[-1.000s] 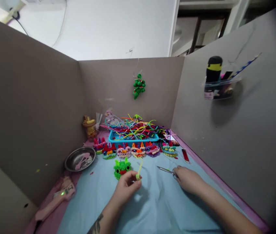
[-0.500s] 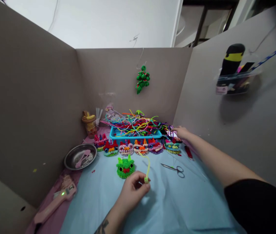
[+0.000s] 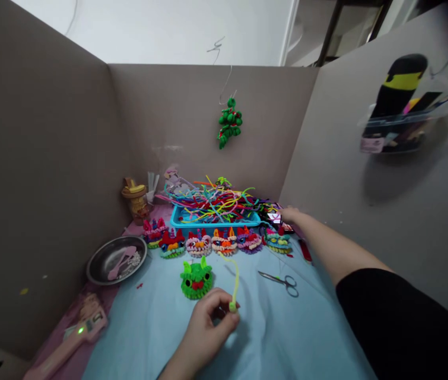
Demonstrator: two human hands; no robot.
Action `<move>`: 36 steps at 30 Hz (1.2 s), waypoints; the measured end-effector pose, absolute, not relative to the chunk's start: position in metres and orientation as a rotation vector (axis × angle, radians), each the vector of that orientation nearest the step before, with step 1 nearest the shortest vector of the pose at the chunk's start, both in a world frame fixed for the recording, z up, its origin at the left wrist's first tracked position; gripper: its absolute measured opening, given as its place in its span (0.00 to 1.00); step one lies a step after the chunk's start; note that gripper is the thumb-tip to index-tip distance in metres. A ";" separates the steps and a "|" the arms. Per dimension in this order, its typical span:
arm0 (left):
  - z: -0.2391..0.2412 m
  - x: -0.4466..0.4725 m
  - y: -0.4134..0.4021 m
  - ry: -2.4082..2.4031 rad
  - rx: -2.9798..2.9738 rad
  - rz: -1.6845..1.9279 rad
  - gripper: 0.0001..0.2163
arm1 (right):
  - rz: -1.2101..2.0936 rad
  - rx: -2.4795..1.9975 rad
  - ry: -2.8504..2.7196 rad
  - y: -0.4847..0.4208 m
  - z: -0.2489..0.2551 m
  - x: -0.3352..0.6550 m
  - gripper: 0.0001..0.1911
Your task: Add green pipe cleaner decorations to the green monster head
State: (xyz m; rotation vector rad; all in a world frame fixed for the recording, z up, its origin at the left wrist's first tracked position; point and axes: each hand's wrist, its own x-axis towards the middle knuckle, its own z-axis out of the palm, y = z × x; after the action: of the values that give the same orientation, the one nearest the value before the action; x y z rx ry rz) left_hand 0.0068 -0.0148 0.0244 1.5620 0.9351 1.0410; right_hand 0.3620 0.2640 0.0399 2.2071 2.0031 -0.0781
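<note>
My left hand (image 3: pixel 211 324) pinches a yellow-green pipe cleaner (image 3: pixel 236 279) by its coiled end, and the loose strand curves up and away. Just beyond that hand sits a green fuzzy animal head (image 3: pixel 196 281) with black eyes and a red nose. My right hand (image 3: pixel 290 215) reaches to the back right, beside a phone with a lit screen (image 3: pixel 274 217). Its fingers are too small and partly hidden to make out. Scissors (image 3: pixel 281 281) lie on the blue cloth, nearer to me than the right hand.
A blue tray (image 3: pixel 216 224) heaped with colourful pipe cleaners stands at the back, several fuzzy animal heads (image 3: pixel 198 244) lined up before it. At left are a metal bowl (image 3: pixel 99 264) and a pink glue gun (image 3: pixel 67 345). A red-handled tool (image 3: pixel 305 250) lies right.
The view has shifted slightly. My right hand stays by the phone, with more of the lit screen showing. My left hand keeps its pinch on the pipe cleaner.
</note>
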 end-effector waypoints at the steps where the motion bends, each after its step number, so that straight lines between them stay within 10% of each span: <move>1: 0.024 0.007 -0.015 0.933 1.562 1.040 0.05 | -0.073 2.208 2.017 0.261 0.043 0.361 0.21; 18: 0.010 0.010 -0.008 0.877 1.347 1.074 0.10 | -0.052 1.905 2.454 0.036 0.030 0.293 0.09; 36: 0.013 0.005 -0.004 0.792 1.047 1.219 0.11 | -0.143 2.013 2.399 0.035 0.016 0.290 0.10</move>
State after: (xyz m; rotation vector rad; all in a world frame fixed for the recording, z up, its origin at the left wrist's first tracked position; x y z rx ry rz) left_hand 0.0052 -0.0041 0.0135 1.0466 0.7922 1.2194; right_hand 0.2896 0.0346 0.0160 2.0133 2.3993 -0.1425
